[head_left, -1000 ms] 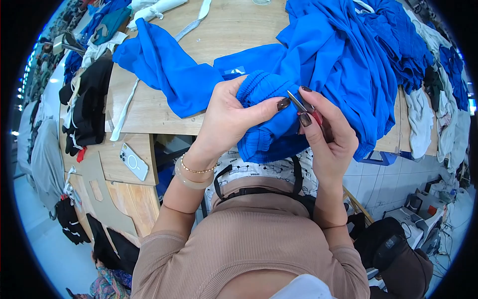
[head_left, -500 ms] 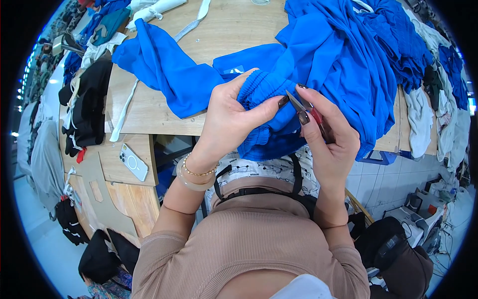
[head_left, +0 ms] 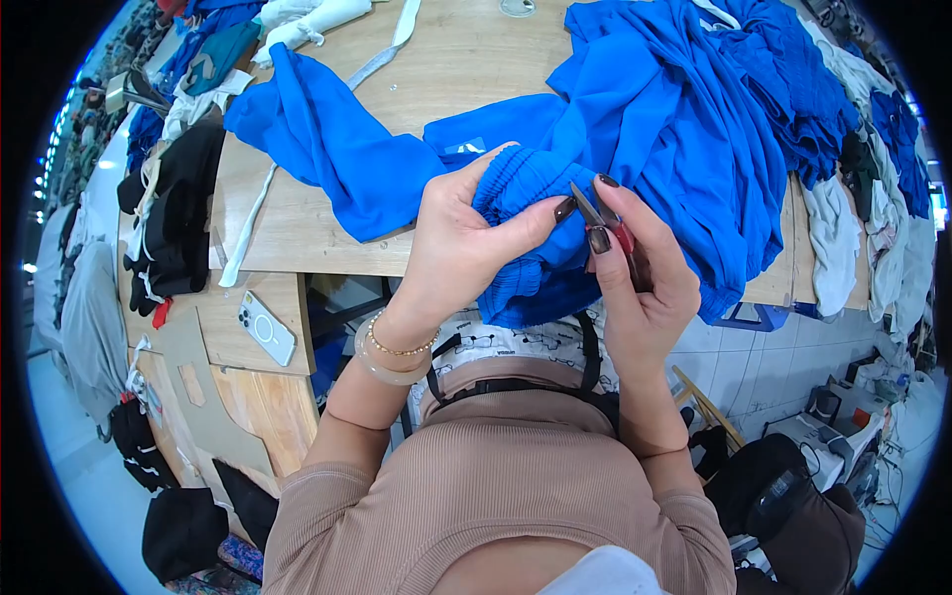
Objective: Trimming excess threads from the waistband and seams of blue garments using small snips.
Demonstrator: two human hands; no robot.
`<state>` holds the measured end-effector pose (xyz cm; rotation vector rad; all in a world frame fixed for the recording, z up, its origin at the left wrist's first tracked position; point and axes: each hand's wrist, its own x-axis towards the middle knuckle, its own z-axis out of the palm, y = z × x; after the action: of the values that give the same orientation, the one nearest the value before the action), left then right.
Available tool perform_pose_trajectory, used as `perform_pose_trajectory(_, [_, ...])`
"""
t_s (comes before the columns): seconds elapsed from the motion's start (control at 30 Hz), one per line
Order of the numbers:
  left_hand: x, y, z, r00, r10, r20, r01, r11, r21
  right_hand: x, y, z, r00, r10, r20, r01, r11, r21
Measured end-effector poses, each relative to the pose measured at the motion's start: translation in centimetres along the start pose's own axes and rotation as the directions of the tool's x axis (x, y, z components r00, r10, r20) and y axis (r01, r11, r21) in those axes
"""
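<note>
Bright blue trousers or a similar garment (head_left: 664,129) lie across the table, with a gathered elastic band (head_left: 531,169) raised near the front edge. My left hand (head_left: 461,228) grips that band, thumb on top and fingers hidden behind the cloth. In my right hand (head_left: 645,263) is a small pair of thread snips (head_left: 602,216) with red on the grip. Their pointed blades stand parted at the blue cloth, close to my left thumb. Whether a thread lies between the blades is too small to tell.
A wooden table (head_left: 476,59) carries a white strip (head_left: 253,228) and a clear round disc (head_left: 517,8). Left are black cloth (head_left: 178,208), a phone (head_left: 267,327) and a cardboard pattern piece (head_left: 213,407). More blue garments (head_left: 793,89) and white cloth (head_left: 831,238) hang at right.
My right hand and the snips have shifted slightly, the hand a little to the left. My left hand keeps its hold on the band.
</note>
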<state>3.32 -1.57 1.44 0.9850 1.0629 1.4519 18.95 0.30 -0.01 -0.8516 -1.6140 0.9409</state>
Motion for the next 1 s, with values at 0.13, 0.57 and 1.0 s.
perform_pose_trajectory(0.13, [0.2,-0.4,-0.1,0.999,0.040,0.014,-0.041,0.995,0.088,0.3,0.1,0.4,0.993,-0.113,-0.018,0.112,0.991,-0.073])
perform_pose_trajectory(0.57, [0.1,-0.7,0.1,1.000,-0.010,-0.001,0.010,0.994,0.107,0.4,1.3,0.6,0.956,-0.292,-0.032,0.259,0.891,-0.374])
perform_pose_trajectory(1.0, [0.2,-0.3,-0.2,0.999,-0.048,0.024,0.046,0.996,0.082,0.4,0.1,-0.7,0.984,-0.170,-0.058,0.158,0.973,-0.169])
